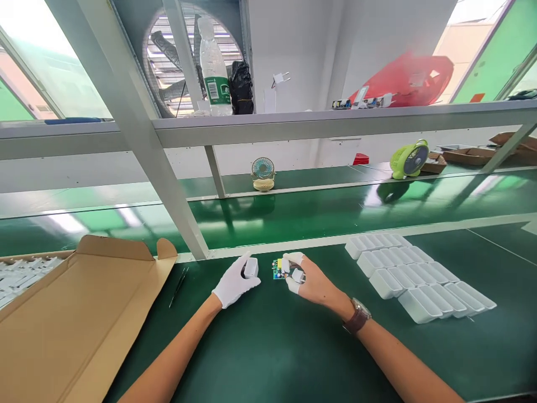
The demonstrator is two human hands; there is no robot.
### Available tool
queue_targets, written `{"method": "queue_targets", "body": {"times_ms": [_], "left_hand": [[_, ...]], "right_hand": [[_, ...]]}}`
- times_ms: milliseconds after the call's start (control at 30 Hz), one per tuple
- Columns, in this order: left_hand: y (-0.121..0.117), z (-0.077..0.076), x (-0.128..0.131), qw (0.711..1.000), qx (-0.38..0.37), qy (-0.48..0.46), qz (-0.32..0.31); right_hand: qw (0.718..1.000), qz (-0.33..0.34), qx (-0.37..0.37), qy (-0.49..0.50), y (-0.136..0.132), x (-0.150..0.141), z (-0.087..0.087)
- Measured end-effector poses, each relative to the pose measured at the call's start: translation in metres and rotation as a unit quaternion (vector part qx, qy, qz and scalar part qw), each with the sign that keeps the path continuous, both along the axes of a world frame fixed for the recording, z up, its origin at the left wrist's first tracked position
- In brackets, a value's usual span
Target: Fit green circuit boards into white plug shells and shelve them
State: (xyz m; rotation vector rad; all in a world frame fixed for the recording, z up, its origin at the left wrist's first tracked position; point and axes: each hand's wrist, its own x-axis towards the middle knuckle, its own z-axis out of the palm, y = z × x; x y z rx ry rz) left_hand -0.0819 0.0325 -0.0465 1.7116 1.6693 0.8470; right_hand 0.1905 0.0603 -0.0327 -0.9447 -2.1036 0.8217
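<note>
In a white glove, my left hand [235,284] grips a small white plastic charger housing [251,268] between thumb and fingers, just above the green table. My right hand [308,279], with white covers on the thumb and a fingertip, holds a small circuit board [278,269] with a yellow part and white pieces attached. The board points left toward the housing, with a gap between the two. Off to the right, several rows of white plastic housings [419,274] lie side by side on the table.
An opened cardboard box [84,313] with white parts [27,274] stands at the left. Beside it lie black tweezers [179,286]. A metal post [168,184] rises behind my left hand. Farther back are a small fan [263,173], a green fan [410,159] and a shelf rail [293,127].
</note>
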Motion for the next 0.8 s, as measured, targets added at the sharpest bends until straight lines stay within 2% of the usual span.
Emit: {"method": "queue_targets", "body": {"times_ms": [100,167,333,433,567,800], "left_hand": [[-0.013,-0.004,0.007,0.999,0.024,0.022,0.002],[-0.023,-0.01,0.014,0.997,0.068,0.034,-0.005],[-0.033,-0.029,0.027,0.987,0.149,0.049,-0.042],[-0.031,-0.036,0.028,0.979,0.182,0.054,-0.076],[-0.031,-0.039,0.025,0.976,0.174,0.07,-0.108],[-0.035,-0.038,0.026,0.979,0.139,0.078,-0.128]], "right_hand": [[0.998,0.007,-0.037,0.05,-0.007,0.001,-0.01],[0.998,0.005,-0.023,0.059,-0.013,0.004,-0.014],[0.985,0.04,0.162,0.034,-0.026,0.008,-0.018],[0.974,0.059,0.216,0.019,-0.03,0.007,-0.02],[0.976,0.071,0.206,-0.011,-0.034,0.005,-0.022],[0.982,0.086,0.161,-0.041,-0.037,0.005,-0.023]]}}
